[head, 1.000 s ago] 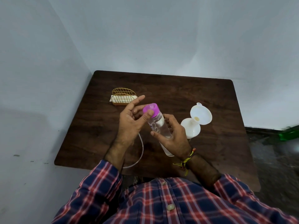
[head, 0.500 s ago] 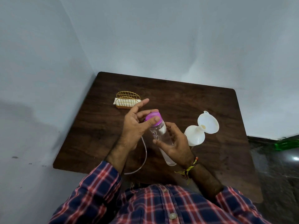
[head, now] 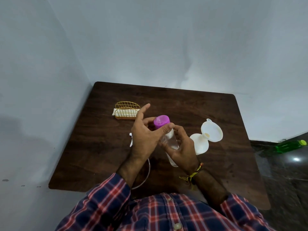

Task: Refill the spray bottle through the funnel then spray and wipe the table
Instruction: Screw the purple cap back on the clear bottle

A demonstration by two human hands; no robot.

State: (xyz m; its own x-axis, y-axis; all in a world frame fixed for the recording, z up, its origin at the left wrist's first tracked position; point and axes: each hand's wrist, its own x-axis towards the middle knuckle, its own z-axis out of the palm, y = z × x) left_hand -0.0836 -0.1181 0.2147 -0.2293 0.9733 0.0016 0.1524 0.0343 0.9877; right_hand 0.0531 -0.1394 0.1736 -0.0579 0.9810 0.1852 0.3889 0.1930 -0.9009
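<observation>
Clear bottle [head: 168,139] with purple cap [head: 161,121] held tilted above the table [head: 191,104], mid-width, nearer its front edge. Right hand [head: 184,147] wraps the body; left hand [head: 146,134] pinches the cap. Funnel [head: 212,132] sits in the white bottle [head: 199,145], toward the right edge. Judgement: uncapping; keep body fixed, turn cap only, bottle upright.

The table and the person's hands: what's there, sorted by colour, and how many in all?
Purple: 1, the cap on the clear bottle.
Clear: 2, the bottle in both hands and a thin tube on the table.
White: 2, the funnel and the paper napkins.
Gold: 1, the wire napkin holder.
Total: 6.
</observation>
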